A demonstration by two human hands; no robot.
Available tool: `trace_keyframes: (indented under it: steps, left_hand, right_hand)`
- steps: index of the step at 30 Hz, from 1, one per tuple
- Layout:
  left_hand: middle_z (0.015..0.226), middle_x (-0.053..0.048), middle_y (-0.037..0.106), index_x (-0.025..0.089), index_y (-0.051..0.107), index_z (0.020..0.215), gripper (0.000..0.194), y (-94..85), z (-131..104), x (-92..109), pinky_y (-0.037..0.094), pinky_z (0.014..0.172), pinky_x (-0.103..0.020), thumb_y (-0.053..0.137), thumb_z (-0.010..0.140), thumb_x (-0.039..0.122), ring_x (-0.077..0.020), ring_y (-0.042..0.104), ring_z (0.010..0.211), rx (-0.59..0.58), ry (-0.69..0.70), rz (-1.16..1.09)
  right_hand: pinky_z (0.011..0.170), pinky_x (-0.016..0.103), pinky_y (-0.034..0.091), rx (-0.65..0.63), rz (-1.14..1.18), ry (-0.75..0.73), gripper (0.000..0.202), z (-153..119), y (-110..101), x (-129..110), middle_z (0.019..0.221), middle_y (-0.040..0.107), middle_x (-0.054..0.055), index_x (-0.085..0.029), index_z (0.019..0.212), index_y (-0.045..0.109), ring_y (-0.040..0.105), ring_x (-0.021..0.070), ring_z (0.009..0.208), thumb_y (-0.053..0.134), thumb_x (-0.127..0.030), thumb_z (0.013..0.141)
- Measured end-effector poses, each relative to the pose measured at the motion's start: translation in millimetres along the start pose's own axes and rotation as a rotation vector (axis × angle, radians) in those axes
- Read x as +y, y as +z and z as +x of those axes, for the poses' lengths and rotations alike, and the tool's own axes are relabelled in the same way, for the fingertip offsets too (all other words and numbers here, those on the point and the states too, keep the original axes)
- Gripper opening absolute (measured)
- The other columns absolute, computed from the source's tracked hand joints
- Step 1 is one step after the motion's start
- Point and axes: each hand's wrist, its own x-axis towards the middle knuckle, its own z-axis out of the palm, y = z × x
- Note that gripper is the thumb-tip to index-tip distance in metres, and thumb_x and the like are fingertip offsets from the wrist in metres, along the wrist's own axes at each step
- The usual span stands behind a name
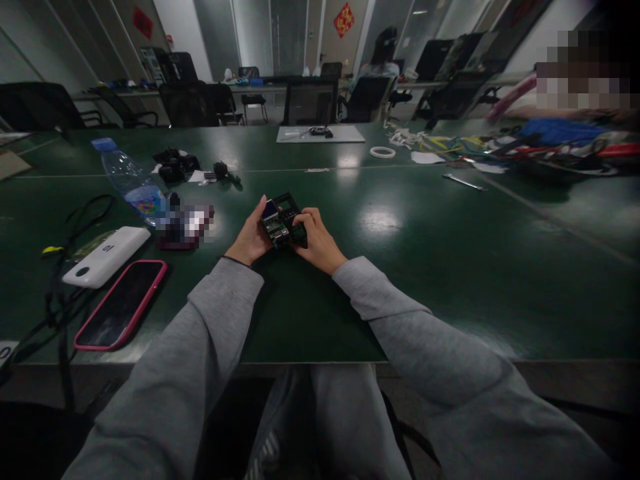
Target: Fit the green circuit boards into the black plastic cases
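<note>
Above the green table, a small electronic device [278, 229] with a bare circuit board, a little screen and a black casing is held between both hands. My left hand [251, 235] is closed on its left side, the thumb up along the edge by the screen. My right hand [319, 241] grips the black part on the right, its fingers curled over the top. The undersides of the device and some fingertips are hidden. Whether the black part on the right is joined to the board, I cannot tell.
To the left lie a pink-framed phone [121, 303], a white power bank [107, 256], a tilted plastic bottle [131, 183] and black straps. A wrench [464, 182], a tape ring [383, 152] and tangled cables [453, 143] lie at the right. A grey board [320, 135] is farther back.
</note>
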Motion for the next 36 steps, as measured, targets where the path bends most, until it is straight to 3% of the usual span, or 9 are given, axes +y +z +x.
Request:
trace_keyframes:
  steps: [36]
  left_hand:
    - [0.089, -0.007, 0.073, 0.017, 0.062, 0.12, 0.057, 7.8, -6.9, 1.5, 0.054, 0.091, -0.038, 0.047, 0.089, 0.063, -0.0236, 0.07, 0.096, -0.049, -0.019, 0.0]
  right_hand:
    - [0.097, 0.05, 0.05, -0.05, -0.08, -0.021, 0.045, 1.5, -2.8, -1.3, 0.122, 0.039, 0.011, -0.022, 0.111, 0.044, 0.047, 0.0297, 0.119, 0.07, -0.017, 0.075]
